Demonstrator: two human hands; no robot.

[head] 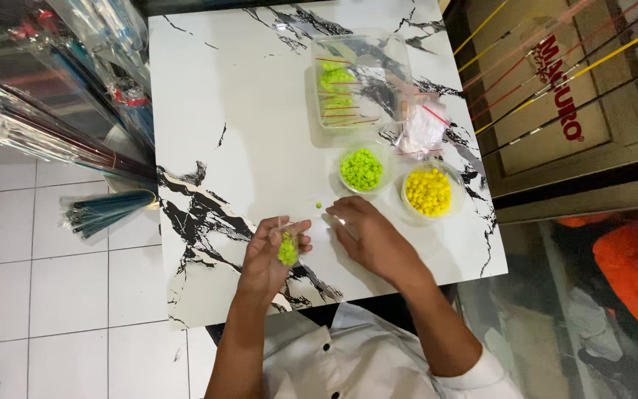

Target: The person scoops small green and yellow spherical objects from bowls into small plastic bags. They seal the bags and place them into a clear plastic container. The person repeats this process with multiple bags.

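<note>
Left hand [269, 255]: cupped, fingers curled round a small heap of lime-green plastic beads [287, 250].
Right hand [367, 233]: fingers together, flat on the table — holding nothing visible.
Just beyond: one loose green bead [318, 205].
Progress: round clear bowls of green beads [362, 169] and yellow beads [428, 192] full — much left.

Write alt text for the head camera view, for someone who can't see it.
Seen from above, a person's left hand cups a small heap of lime-green beads over a white marble-patterned table, while the right hand rests fingertips on the tabletop. Nearby sit bowls of green beads and yellow beads, plus a clear plastic box.
</note>
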